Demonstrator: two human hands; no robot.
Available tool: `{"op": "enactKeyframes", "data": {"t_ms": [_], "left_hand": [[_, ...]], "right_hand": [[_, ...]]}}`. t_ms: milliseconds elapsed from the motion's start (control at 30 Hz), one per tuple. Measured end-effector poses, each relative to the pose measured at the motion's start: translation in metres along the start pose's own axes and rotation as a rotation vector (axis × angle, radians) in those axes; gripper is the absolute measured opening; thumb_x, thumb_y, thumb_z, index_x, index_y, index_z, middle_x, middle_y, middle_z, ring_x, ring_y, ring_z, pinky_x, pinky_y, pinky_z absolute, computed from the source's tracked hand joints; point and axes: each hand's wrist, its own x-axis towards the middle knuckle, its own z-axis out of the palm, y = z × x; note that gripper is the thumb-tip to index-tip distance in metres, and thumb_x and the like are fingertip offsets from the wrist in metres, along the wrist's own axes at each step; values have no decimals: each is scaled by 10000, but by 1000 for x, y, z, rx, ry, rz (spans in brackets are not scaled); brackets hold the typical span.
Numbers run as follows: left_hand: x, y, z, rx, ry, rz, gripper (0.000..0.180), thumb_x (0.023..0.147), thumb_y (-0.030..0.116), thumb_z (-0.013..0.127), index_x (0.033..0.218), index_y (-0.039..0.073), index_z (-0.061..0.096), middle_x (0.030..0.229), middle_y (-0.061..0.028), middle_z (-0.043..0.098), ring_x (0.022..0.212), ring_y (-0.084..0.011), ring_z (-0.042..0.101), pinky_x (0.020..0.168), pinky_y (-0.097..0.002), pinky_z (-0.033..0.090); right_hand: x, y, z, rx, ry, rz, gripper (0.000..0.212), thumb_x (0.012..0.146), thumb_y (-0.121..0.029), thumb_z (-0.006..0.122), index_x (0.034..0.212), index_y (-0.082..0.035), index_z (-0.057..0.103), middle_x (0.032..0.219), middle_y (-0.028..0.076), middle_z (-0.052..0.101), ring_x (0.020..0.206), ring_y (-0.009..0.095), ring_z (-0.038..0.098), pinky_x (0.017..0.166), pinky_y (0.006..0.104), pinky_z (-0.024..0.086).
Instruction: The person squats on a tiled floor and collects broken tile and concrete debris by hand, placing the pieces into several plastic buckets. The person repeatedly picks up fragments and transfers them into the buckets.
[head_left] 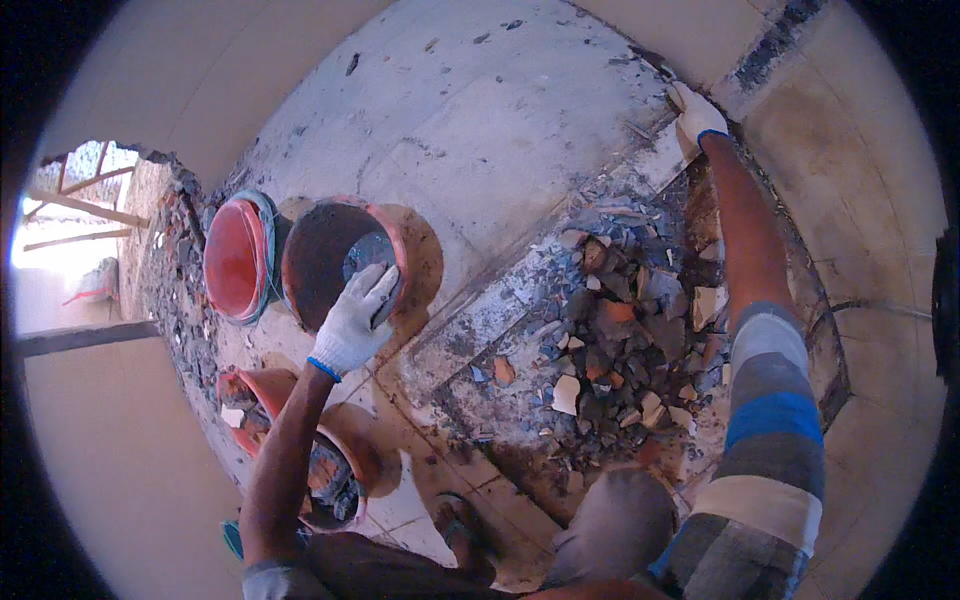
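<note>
My left hand (pixel 352 322), in a white glove with a blue cuff, reaches over the near right side of a reddish bucket (pixel 308 262). Between its fingers and thumb shows a dark chunk of rubble (pixel 383 308). Some grey material (pixel 368 256) lies at the bottom of that bucket. Stretched far to the right, my gloved right hand (pixel 697 112) is at the foot of the wall, beside a pale strip (pixel 668 158). Its fingers are curled, and what they grip, if anything, cannot be made out. A heap of broken tile and masonry (pixel 615 335) lies between my arms.
Another red bucket (pixel 232 262) stands left of the first. Nearer me are two rubble-filled buckets (pixel 262 385) (pixel 355 458). Loose debris (pixel 180 265) lines the broken wall opening at left. My foot (pixel 455 520) is on the tiled floor, near the heap.
</note>
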Motion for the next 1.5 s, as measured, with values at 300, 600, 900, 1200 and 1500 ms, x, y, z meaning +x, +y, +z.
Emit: {"op": "enactKeyframes", "data": {"t_ms": [300, 600, 900, 1200, 1500], "left_hand": [[3, 2, -1, -1, 21, 16, 795, 854, 122, 732, 1622, 103, 530, 1588, -293, 523, 1472, -507, 504, 1266, -524, 423], [1, -1, 1, -10, 9, -6, 826, 849, 136, 729, 1645, 97, 510, 1625, -283, 509, 1512, -500, 476, 1290, -511, 391], [-1, -5, 5, -16, 12, -21, 828, 853, 132, 722, 1650, 80, 504, 1646, -281, 492, 1536, -483, 457, 1295, -498, 382], [0, -3, 3, -19, 22, -9, 841, 846, 87, 731, 1654, 82, 500, 1661, -265, 484, 1545, -460, 459, 1291, -482, 391], [-1, -10, 9, -3, 2, -5, 876, 847, 49, 706, 1683, 41, 443, 1694, -233, 466, 1575, -410, 443, 1303, -441, 373]], "right_hand": [[-147, -46, -64, 208, -267, -514, 558, 944, -17, 591, 1469, -183, 687, 1346, 181, 739, 1234, 410, 699, 1083, 481, 557], [-141, -7, -85, 63, -169, -124, 523, 1043, -183, 612, 1565, -172, 585, 1496, 204, 660, 1357, 426, 628, 1139, 497, 524], [-148, 1, -45, 112, -146, -396, 622, 966, -69, 561, 1565, -231, 609, 1472, 141, 691, 1267, 412, 686, 1130, 505, 535], [-278, 9, -122, -9, -351, -364, 618, 995, -168, 639, 1604, -234, 556, 1466, 173, 689, 1270, 400, 694, 1038, 519, 586], [-205, 130, -58, -153, -42, 197, 603, 1000, -156, 625, 1596, -209, 546, 1417, 203, 706, 1236, 420, 699, 1045, 549, 570]]}}
